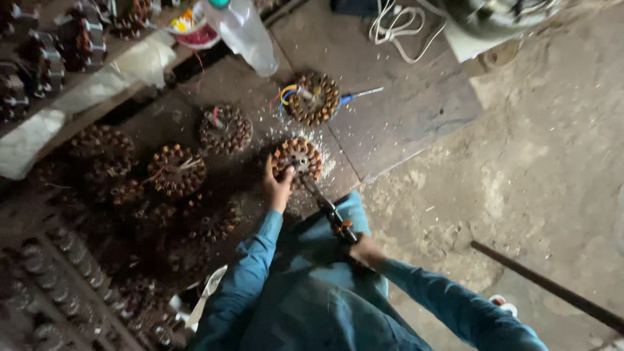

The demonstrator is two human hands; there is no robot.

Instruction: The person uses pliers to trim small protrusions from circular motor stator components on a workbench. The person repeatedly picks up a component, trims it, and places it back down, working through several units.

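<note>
A round motor stator (297, 158) wound with copper coils lies on the dark floor in front of me. My left hand (277, 188) grips its near left rim. My right hand (364, 249) is closed on the handles of a long cutter or plier (325, 207) whose tip reaches into the stator's centre. Pale scraps and shavings lie scattered around the stator. Both of my arms wear blue sleeves.
Several more wound stators (224, 128) lie to the left, and one with coloured wires (314, 98) lies behind. A clear plastic bottle (244, 32) and a white cable (396, 26) sit at the top. A dark rod (546, 286) lies on the concrete at right.
</note>
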